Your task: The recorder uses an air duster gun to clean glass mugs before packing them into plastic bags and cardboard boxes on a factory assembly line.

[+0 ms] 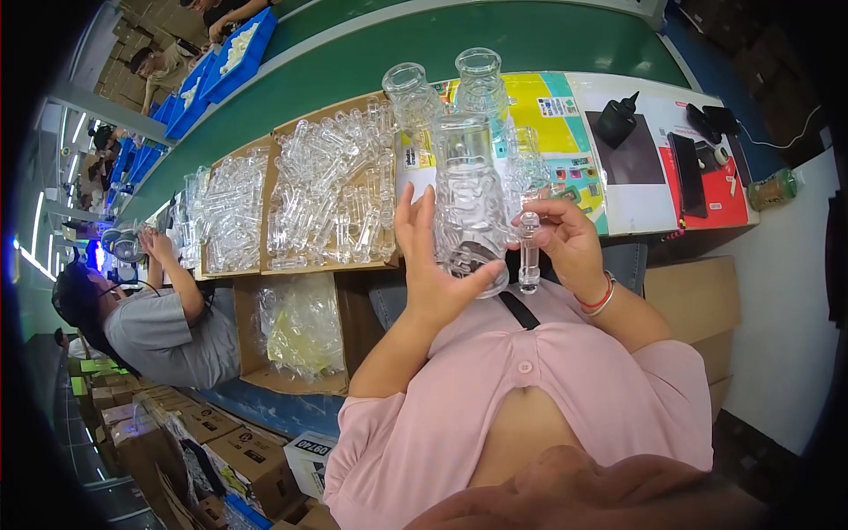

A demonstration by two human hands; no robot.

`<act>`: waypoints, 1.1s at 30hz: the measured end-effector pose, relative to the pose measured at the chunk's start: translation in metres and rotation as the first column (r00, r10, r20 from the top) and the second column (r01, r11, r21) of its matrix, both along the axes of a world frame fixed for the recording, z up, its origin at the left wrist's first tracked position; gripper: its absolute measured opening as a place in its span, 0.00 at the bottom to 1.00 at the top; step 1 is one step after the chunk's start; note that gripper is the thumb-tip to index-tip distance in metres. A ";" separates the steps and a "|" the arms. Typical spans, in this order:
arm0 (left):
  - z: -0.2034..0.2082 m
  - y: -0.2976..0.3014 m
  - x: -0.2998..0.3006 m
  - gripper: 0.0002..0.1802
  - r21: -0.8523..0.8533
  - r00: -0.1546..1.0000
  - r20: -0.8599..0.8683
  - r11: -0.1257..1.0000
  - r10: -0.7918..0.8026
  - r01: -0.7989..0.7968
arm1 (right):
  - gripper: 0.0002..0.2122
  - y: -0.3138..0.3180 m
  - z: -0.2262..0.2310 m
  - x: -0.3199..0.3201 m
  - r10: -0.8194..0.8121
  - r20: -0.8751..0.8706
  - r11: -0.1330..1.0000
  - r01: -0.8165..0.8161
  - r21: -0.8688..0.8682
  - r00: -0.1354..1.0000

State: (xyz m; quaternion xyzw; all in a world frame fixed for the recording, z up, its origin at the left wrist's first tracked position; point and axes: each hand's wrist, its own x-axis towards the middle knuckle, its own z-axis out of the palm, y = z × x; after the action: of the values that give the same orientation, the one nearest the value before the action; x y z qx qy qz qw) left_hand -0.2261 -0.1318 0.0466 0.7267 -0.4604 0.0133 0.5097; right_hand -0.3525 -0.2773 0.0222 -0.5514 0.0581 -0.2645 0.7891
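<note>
My left hand (439,287) is wrapped round a large, clear, patterned glass vessel (468,185), held upright in front of my chest with its wide mouth up. Between the thumb and fingers of my right hand (572,250) is a short clear glass stem (529,256) with a rounded knob, held upright against the vessel's right side. Whether the two are joined cannot be seen. Behind them on the table stand similar glass vessels, one at the left (409,99) and another farther back (480,81). A further glass piece (527,159) is partly hidden behind the held vessel.
Cardboard trays (267,199) full of loose clear glass pieces lie to the left. A black squeeze bottle (616,124) and a phone (687,175) are at the right. Below the table edge, an open carton (344,331) holds plastic bags. A co-worker (172,331) sits at the left.
</note>
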 end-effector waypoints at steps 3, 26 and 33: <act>-0.008 0.004 0.006 0.59 -0.102 0.973 -0.193 0.989 -0.129 0.111 | 0.19 0.006 0.012 -0.001 -0.071 0.059 0.996 0.073 -0.040 0.996; 0.010 0.039 -0.015 0.57 -0.331 0.959 -0.214 0.937 -0.187 0.109 | 0.18 0.018 0.034 -0.023 -0.044 0.137 0.972 0.074 -0.223 0.990; 0.024 0.039 -0.016 0.57 -0.188 0.987 0.107 0.972 -0.120 0.138 | 0.14 0.015 0.028 -0.026 -0.062 0.110 0.930 0.097 -0.354 0.992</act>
State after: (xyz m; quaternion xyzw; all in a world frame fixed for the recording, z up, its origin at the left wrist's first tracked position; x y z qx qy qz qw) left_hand -0.2419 -0.0932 0.0708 0.6404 -0.5270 0.0597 0.5556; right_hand -0.3781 -0.2623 0.0505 -0.6697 -0.0069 -0.3288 0.6658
